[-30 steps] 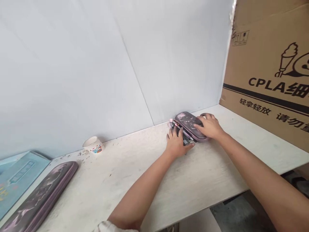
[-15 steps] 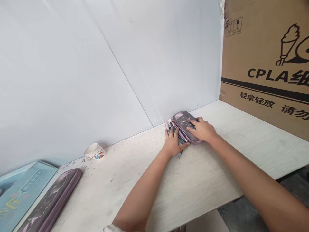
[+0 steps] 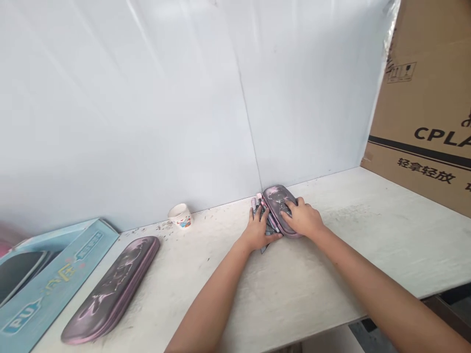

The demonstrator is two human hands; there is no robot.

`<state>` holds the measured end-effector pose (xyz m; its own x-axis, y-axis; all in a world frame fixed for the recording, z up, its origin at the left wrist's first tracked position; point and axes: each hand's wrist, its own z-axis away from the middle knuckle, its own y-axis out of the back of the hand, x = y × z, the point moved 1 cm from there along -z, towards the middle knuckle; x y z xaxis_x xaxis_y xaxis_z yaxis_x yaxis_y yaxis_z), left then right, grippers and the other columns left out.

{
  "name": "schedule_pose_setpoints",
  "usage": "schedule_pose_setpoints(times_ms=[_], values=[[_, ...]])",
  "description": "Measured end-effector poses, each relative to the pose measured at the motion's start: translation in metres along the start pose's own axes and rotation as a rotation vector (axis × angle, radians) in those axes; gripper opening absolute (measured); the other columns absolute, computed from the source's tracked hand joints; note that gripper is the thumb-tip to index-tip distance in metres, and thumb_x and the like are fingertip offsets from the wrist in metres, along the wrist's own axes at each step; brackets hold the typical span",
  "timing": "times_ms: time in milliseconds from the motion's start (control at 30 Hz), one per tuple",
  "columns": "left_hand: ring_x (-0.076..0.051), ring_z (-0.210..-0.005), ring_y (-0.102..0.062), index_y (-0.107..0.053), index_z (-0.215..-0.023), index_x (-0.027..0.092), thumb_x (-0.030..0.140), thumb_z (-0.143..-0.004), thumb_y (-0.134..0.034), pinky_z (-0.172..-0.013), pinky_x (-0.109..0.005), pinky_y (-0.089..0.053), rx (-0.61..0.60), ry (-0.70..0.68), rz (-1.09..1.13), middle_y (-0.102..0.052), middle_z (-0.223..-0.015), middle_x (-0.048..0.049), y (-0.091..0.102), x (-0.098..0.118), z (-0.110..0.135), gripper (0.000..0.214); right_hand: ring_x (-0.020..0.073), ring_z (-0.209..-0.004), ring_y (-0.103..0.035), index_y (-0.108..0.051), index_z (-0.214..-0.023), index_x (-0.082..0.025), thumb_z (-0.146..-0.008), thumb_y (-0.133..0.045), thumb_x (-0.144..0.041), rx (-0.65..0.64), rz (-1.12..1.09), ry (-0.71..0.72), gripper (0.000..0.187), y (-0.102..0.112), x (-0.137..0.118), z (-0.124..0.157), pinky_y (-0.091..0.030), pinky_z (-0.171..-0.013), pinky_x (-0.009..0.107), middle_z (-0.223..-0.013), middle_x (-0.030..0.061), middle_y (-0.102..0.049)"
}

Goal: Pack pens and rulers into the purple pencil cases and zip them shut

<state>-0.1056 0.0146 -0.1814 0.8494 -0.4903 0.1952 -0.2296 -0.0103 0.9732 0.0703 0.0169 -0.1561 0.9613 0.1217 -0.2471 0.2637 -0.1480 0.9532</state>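
Note:
A purple pencil case (image 3: 278, 198) lies half open on the white table (image 3: 324, 274), close to the back wall. Several pens (image 3: 265, 218) stick out along its left side. My left hand (image 3: 257, 232) lies on those pens with fingers spread and the thumb reaching under the case's near edge. My right hand (image 3: 302, 219) rests palm down on the case lid, fingers curved over it and pressing on top.
A second, closed purple pencil case (image 3: 114, 287) lies at the left front. Beside it sits a light blue box (image 3: 40, 284). A small paper cup (image 3: 180, 215) stands by the wall among scattered shavings. A large cardboard carton (image 3: 427, 103) blocks the right.
Both hands stay on the case and pens. The camera view has swung left and down, so the blue box and second case show more fully and the carton has slid right.

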Motion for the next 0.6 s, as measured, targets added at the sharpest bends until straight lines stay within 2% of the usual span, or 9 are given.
schedule_pose_setpoints(times_ms=[167,267,400,500,600], values=[[-0.029,-0.138,-0.007,-0.018,-0.140,0.008,0.070,-0.069,-0.045,-0.111,-0.049,-0.003,0.001,0.065,-0.027,-0.018,-0.146,-0.0210,0.018,-0.032,0.040,0.098,0.0287,-0.096,-0.054,-0.043,-0.130,-0.027,-0.084,-0.033,-0.052,-0.019,-0.017,0.046,0.053,-0.010,-0.046,0.016,-0.043,-0.072,0.038,-0.116,0.0139,-0.046],[-0.035,-0.136,-0.011,-0.023,-0.140,0.016,0.073,-0.062,-0.050,-0.108,-0.054,-0.009,-0.028,0.192,-0.044,-0.021,-0.146,-0.0192,0.030,-0.040,0.055,0.100,0.0289,-0.097,-0.053,-0.042,-0.130,-0.028,-0.084,-0.033,-0.053,-0.027,-0.045,0.056,0.054,-0.012,-0.062,0.023,-0.043,-0.072,0.037,-0.119,0.0135,-0.046],[-0.042,-0.134,-0.002,-0.031,-0.137,0.024,0.074,-0.054,-0.055,-0.104,-0.061,-0.006,-0.070,0.321,-0.035,-0.018,-0.148,-0.0156,0.038,-0.037,0.062,0.100,0.0288,-0.102,-0.052,-0.043,-0.129,-0.027,-0.083,-0.033,-0.053,-0.016,-0.111,0.077,0.054,-0.013,-0.066,0.031,-0.043,-0.075,0.037,-0.122,0.0126,-0.046],[-0.040,-0.134,0.008,-0.031,-0.138,0.027,0.067,-0.059,-0.056,-0.104,-0.061,-0.003,-0.091,0.373,0.041,-0.009,-0.150,-0.0114,0.040,-0.032,0.063,0.091,0.0278,-0.104,-0.052,-0.042,-0.129,-0.025,-0.083,-0.037,-0.052,0.005,-0.168,0.104,0.054,-0.015,-0.060,0.035,-0.043,-0.079,0.037,-0.124,0.0124,-0.045],[-0.039,-0.133,0.013,-0.030,-0.138,0.027,0.057,-0.066,-0.055,-0.105,-0.060,-0.003,-0.004,0.407,0.152,-0.003,-0.150,-0.0079,0.047,-0.022,0.062,0.082,0.0269,-0.106,-0.051,-0.037,-0.132,-0.025,-0.081,-0.041,-0.050,0.113,-0.276,0.146,0.056,-0.013,-0.054,0.036,-0.044,-0.081,0.037,-0.127,0.0123,-0.042]])
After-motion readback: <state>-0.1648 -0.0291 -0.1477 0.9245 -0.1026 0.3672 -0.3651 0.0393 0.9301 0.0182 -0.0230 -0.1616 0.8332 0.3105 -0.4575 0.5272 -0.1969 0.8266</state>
